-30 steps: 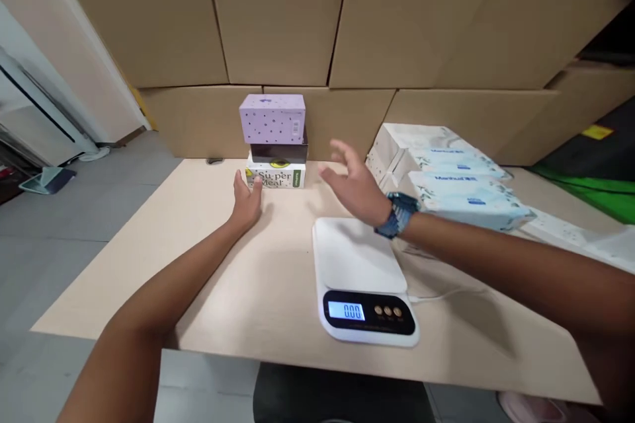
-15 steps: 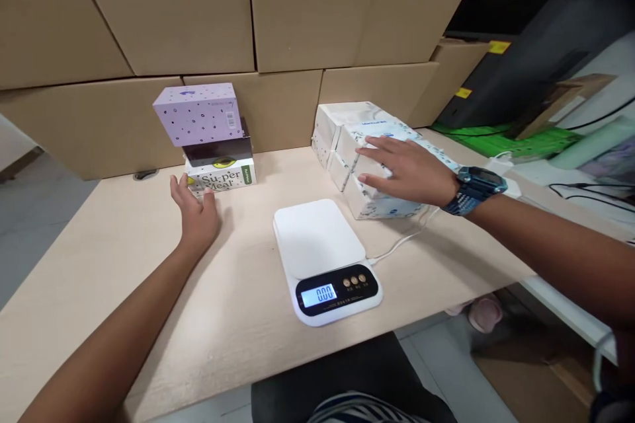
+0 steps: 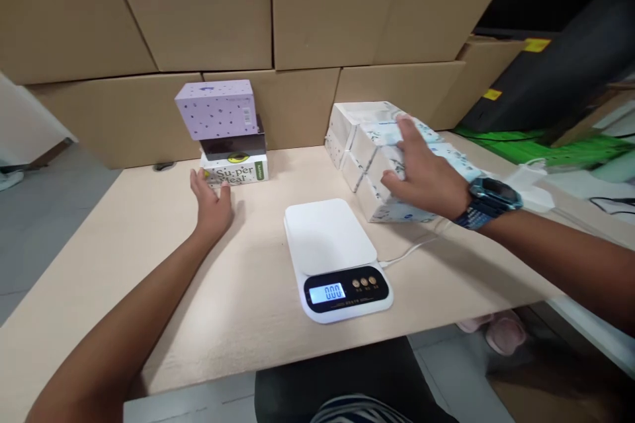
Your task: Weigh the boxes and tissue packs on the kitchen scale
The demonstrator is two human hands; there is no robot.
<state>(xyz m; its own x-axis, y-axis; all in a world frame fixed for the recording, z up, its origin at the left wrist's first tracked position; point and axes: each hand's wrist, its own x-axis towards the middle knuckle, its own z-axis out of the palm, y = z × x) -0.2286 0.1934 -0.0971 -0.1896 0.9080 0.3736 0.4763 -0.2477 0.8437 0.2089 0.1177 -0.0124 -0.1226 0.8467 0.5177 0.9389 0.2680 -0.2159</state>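
My right hand, with a blue watch on its wrist, lies on top of the nearest white and blue tissue pack in a row of such packs, fingers curled over its top and thumb on its near side. My left hand rests open on the table just in front of a stack of three boxes: a white "Super Meal" box at the bottom, a dark box in the middle and a lilac dotted box on top. A white kitchen scale reading 0.00 stands between my hands.
Large cardboard boxes form a wall along the far edge of the pale wooden table. A white cable runs from the scale to the right. Green and dark items lie at the far right. The table's near edge is close to me.
My right hand has swung from above the scale to the tissue packs and now closes over the nearest pack. The view has shifted right. My left hand has stayed by the box stack.
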